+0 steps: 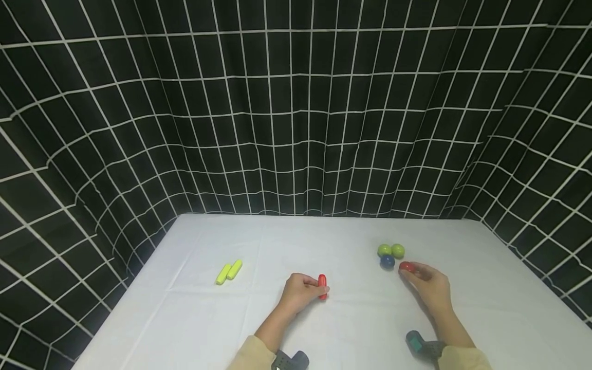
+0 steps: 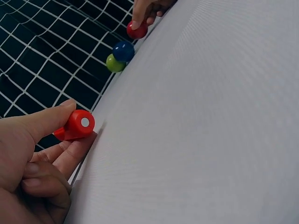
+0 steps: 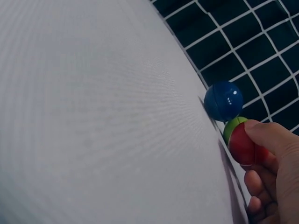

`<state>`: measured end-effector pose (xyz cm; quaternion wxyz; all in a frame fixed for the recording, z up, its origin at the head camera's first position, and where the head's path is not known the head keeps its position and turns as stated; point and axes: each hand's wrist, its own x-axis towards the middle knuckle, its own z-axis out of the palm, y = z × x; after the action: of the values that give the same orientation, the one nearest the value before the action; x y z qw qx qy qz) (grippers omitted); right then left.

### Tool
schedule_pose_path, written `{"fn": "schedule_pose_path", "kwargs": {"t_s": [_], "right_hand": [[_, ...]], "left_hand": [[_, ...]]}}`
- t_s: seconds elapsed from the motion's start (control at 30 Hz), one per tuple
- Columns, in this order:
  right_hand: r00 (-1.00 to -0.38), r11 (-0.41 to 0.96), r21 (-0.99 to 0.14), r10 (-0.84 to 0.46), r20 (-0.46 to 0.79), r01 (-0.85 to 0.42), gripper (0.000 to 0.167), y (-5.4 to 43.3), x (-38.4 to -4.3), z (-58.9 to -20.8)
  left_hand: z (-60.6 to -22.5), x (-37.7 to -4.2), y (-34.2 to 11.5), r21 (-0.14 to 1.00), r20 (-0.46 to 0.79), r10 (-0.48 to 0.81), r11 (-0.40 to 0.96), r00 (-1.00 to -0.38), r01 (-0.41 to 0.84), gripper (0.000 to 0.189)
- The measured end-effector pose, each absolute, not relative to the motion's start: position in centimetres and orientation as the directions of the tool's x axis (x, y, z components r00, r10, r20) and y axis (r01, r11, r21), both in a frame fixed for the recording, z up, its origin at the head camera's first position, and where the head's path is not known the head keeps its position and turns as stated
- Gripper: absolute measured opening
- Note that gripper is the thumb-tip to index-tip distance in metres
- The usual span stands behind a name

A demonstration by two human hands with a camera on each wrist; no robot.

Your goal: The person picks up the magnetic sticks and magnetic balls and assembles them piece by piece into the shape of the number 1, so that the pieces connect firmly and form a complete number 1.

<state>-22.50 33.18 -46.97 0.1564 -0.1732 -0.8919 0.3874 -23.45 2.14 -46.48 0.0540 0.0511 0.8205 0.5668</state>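
Observation:
My left hand pinches a short red stick between thumb and fingers near the table's middle. In the left wrist view the stick's round end bears a white dot. On the right, my right hand holds a red ball between thumb and fingers. Just left of that ball lies a blue ball, with two green balls behind it. Seen from the right wrist, the red ball partly covers a green ball, beside the blue ball.
Two short yellow sticks lie side by side at the table's left. A white cloth covers the table. Dark curtains with a white grid hang behind it and along both sides.

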Motion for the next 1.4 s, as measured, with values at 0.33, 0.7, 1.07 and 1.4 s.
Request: {"fn": "schedule_pose_path", "kwargs": {"t_s": [0.33, 0.7, 1.07, 1.4], "right_hand": [[-0.911, 0.613, -0.757, 0.408, 0.060, 0.224, 0.069, 32.4, -21.5, -46.4], [-0.928, 0.623, -0.764, 0.362, 0.090, 0.169, 0.068, 30.4, -20.5, -46.4], [-0.945, 0.584, -0.803, 0.313, 0.091, 0.116, 0.064, 27.9, -20.8, -46.1], [-0.968, 0.542, -0.838, 0.235, 0.086, 0.057, 0.054, 24.3, -21.8, -46.3]], "left_hand": [[-46.4, -23.3, 2.0, 0.941, -0.031, 0.165, 0.338, -0.986, 0.027, 0.024], [-46.5, -23.3, 2.0, 0.937, -0.029, 0.179, 0.348, -0.983, 0.036, 0.025], [-46.3, -23.4, 2.0, 0.934, -0.028, 0.182, 0.354, -0.983, 0.039, 0.026], [-46.2, -23.4, 2.0, 0.923, -0.045, 0.167, 0.385, -0.985, 0.023, 0.027]]}}
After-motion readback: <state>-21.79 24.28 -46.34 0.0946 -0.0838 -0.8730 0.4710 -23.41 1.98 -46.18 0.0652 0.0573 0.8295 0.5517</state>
